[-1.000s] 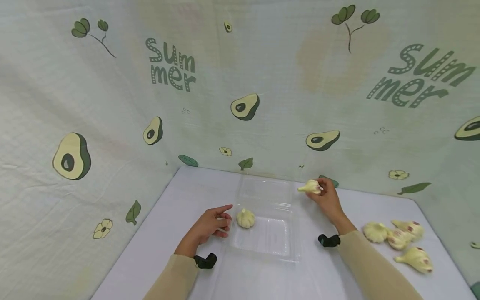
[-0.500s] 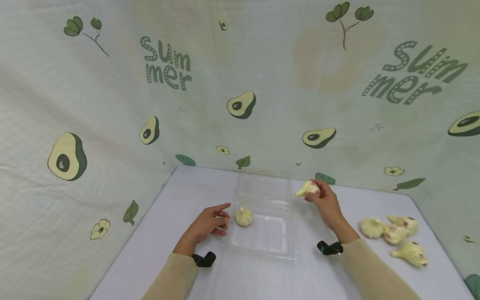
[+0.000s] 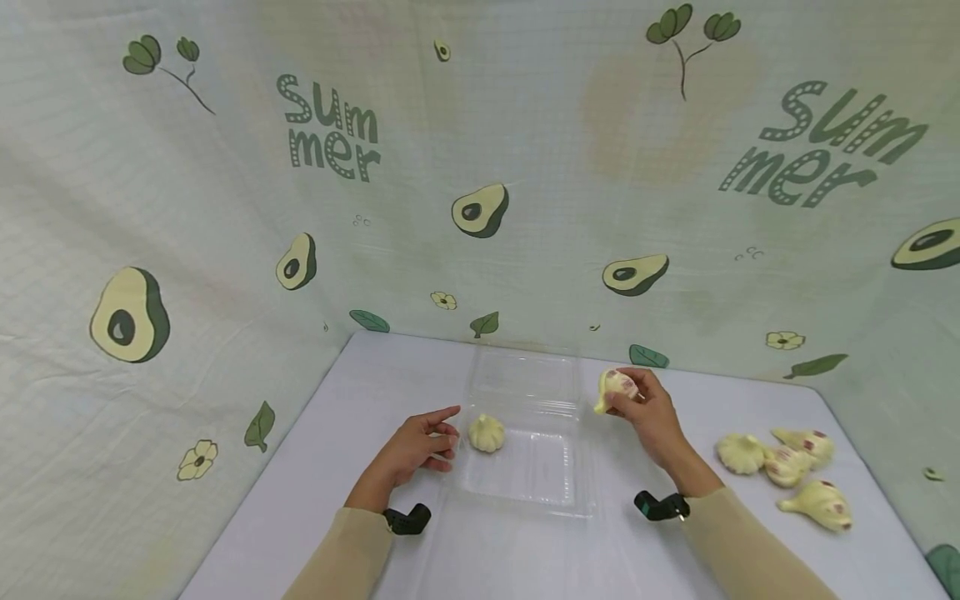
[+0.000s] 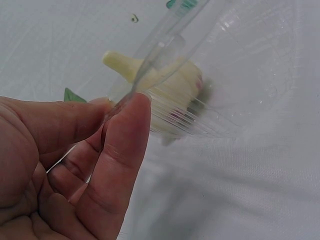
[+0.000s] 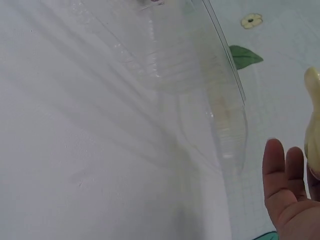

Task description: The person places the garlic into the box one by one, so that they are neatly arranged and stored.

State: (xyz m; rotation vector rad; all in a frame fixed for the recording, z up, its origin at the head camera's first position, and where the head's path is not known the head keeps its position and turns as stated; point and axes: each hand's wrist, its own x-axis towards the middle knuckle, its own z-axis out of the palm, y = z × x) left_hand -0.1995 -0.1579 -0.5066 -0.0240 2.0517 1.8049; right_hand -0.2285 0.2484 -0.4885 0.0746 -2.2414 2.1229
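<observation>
A clear plastic clamshell container lies opened flat on the table, its lid toward the back wall. Inside its left back part sits one garlic bulb, seen through the plastic in the left wrist view as a pale bulb with a stem. My left hand pinches the container's left rim between thumb and finger. To the right of the lid, my right hand holds another garlic bulb raised above the table, stem pointing down. In the right wrist view that bulb is cut off by the frame edge.
Several garlic bulbs lie grouped at the right side of the white table. A cloth wall printed with avocados and leaves rises behind and at both sides. Each wrist wears a black camera.
My right hand has turned its garlic bulb, so the stem swings from pointing left to pointing down, and has come slightly nearer. The left hand stays at the rim. The head view shifts slightly.
</observation>
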